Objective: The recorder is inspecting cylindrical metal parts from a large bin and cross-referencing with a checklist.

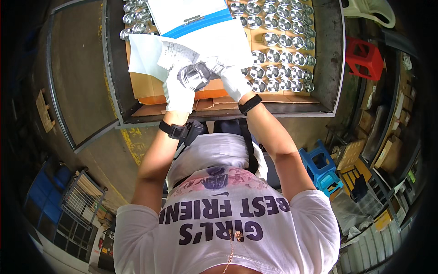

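Note:
A shiny metal piston [195, 76] with ring grooves is gripped in my white-gloved left hand [177, 95], above the near side of a metal-framed tray [338, 59]. My right hand [233, 81], also gloved, is closed at the piston's right side with its fingers bent. White glove against white paper hides what it pinches, if anything. Just beyond the left hand lies a small printed slip [179, 55] on larger white sheets [142, 54]. A clipboard with a blue strip [198, 23] lies farther back.
Rows of pistons [273, 55] stand on cardboard at the tray's right, more pistons [130, 18] at the far left. A red stool [365, 58] is beyond the tray's right edge. Blue stools [320, 164] stand at my right, near loaded shelves [391, 150]. A wire crate [83, 200] is left.

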`<state>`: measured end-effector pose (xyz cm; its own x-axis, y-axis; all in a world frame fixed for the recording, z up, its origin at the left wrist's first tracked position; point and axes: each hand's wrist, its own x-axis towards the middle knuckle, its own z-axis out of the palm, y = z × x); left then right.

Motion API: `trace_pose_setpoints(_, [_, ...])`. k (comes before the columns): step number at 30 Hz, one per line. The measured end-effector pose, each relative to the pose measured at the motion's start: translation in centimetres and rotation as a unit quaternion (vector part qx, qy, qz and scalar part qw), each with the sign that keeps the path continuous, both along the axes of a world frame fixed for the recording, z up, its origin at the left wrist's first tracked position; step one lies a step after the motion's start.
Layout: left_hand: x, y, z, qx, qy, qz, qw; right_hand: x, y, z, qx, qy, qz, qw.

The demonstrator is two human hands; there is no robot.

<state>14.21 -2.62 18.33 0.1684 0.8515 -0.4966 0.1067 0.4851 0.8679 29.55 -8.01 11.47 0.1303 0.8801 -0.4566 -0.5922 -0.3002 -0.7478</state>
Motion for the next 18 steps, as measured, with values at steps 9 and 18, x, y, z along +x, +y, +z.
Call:
trace_pose_setpoints(9, [-1.3,0.0,0.0,0.037,0.071,0.006,0.997,-2.0,-0.2,-0.6,-0.03,0.013,0.007,0.999])
trace_pose_setpoints(18, [-2.9,-0.8,-1.3,0.083,0.158,-0.016,0.984,-2.9,-0.3,-1.1,-0.077,0.093,0.019,0.992])
